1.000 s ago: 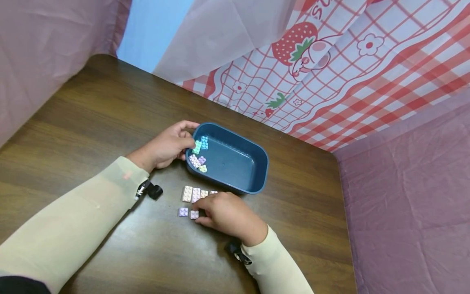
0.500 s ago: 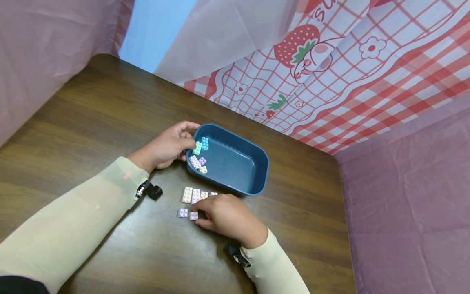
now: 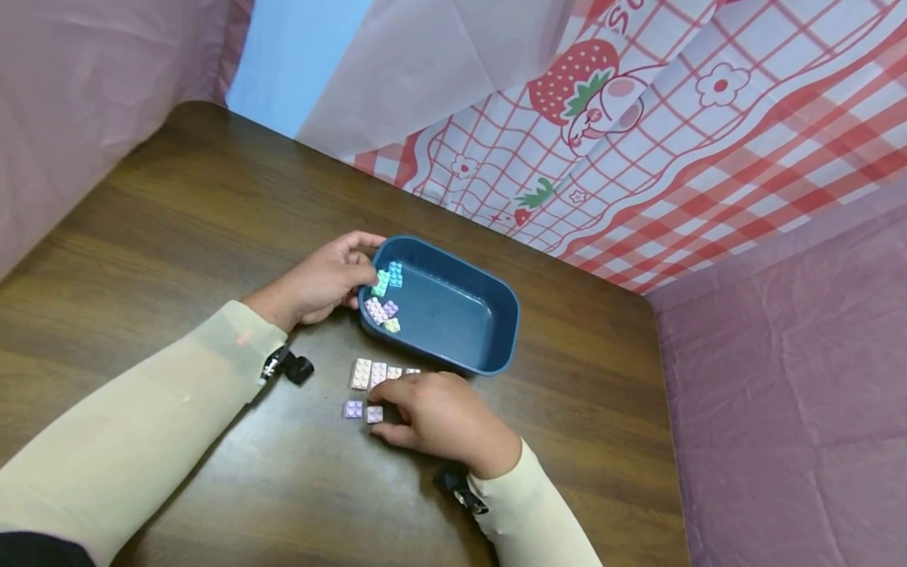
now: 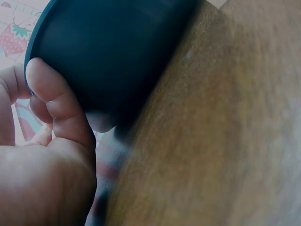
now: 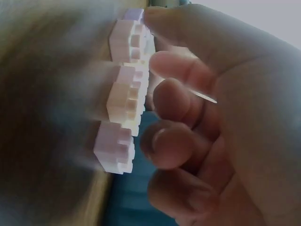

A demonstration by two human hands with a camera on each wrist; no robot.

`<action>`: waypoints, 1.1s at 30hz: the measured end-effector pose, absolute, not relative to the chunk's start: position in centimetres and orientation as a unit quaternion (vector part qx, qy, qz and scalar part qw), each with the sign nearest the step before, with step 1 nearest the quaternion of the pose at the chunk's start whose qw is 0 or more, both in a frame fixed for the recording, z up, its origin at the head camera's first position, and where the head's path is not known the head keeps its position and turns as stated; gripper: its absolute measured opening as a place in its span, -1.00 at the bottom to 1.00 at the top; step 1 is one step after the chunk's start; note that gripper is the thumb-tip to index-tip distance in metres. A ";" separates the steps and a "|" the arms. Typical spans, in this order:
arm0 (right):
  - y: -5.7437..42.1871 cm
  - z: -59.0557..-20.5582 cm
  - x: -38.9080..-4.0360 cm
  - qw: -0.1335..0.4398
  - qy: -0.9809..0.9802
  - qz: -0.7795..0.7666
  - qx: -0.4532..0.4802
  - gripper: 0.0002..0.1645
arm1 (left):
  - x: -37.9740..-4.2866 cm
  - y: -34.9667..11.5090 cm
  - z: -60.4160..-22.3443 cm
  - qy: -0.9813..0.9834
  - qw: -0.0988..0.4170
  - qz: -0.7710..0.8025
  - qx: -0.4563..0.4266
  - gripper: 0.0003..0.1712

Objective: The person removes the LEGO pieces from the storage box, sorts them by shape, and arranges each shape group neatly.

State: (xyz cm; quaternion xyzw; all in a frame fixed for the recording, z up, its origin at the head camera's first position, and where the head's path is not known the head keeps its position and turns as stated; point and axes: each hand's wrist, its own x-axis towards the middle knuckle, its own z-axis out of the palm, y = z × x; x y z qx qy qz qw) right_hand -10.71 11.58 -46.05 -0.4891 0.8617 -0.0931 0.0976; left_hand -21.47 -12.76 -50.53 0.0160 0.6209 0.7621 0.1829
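My left hand [image 3: 319, 279] grips the left end of a dark blue plastic tub [image 3: 453, 315], thumb over the rim and fingers outside. In the left wrist view, the thumb presses against the tub's wall [image 4: 103, 52]. My right hand [image 3: 442, 413] hovers at the bricks in front of the tub, fingers loosely bent and holding nothing. A small pale lilac toy brick [image 3: 375, 414] sits between its parted thumb and forefinger; a purple brick [image 3: 353, 409] lies just left. Behind them runs a row of pale bricks, including a cream one [image 3: 361, 374] and a pink one [image 5: 115, 147], partly hidden by the hand.
Inside the tub's left end lie several loose bricks, among them a mint one [image 3: 380, 283] and a blue one [image 3: 395, 274]. The wooden table [image 3: 177, 213] is bordered by pink cloth [image 3: 779, 378] and a strawberry-print curtain [image 3: 489, 165].
My right thumb and forefinger have spread slightly apart around the small lilac brick, which stays on the table. The left hand and the tub have hardly moved.
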 end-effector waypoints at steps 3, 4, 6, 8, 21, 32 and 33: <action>11.8 -45.6 -10.8 0.080 0.857 -0.118 -0.495 -0.76 | -21.5 -12.7 -50.5 0.620 0.183 0.763 0.017 -0.27; 11.9 -45.5 -10.9 0.073 0.856 -0.125 -0.497 -0.79 | -21.5 -12.7 -50.5 0.620 0.182 0.763 0.019 -0.27; 12.1 -45.1 -11.0 0.061 0.853 -0.138 -0.499 -0.80 | -21.5 -12.7 -50.4 0.621 0.183 0.762 0.020 -0.27; 12.4 -44.6 -11.3 0.052 0.852 -0.149 -0.499 -0.76 | -21.6 -12.7 -50.4 0.620 0.183 0.763 0.021 -0.27; 13.7 -41.1 -15.1 0.045 0.848 -0.183 -0.496 -0.79 | -21.6 -12.9 -50.7 0.613 0.177 0.769 0.030 -0.27; 13.4 -39.8 -19.6 0.089 0.849 -0.175 -0.491 -0.69 | -21.5 -12.9 -50.7 0.609 0.180 0.772 0.032 -0.28; 13.2 -39.7 -20.0 0.094 0.849 -0.173 -0.490 -0.69 | -21.6 -13.0 -50.7 0.608 0.180 0.772 0.033 -0.28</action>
